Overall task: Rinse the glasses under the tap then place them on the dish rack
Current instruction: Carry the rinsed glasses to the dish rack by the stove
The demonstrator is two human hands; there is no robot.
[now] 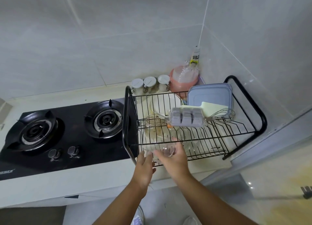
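Observation:
A clear drinking glass (pixel 168 150) sits in my right hand (pixel 173 160), whose fingers curl round it at the front left corner of the black wire dish rack (pixel 263 121). My left hand (pixel 145 165) is just left of it, fingers fairly straight, next to the rack's front left post; whether it touches the glass is unclear. More clear glassware (pixel 189 145) shows dimly on the rack's lower tier. The tap is out of view.
On the rack's upper tier lie a grey ice tray (pixel 185 117), two whisks (pixel 219 116), white plates (pixel 162 103) and blue lids (pixel 209 94). A black two-burner hob (pixel 67 128) lies to the left. Jars (pixel 149 83) and a pink container (pixel 183 80) stand behind.

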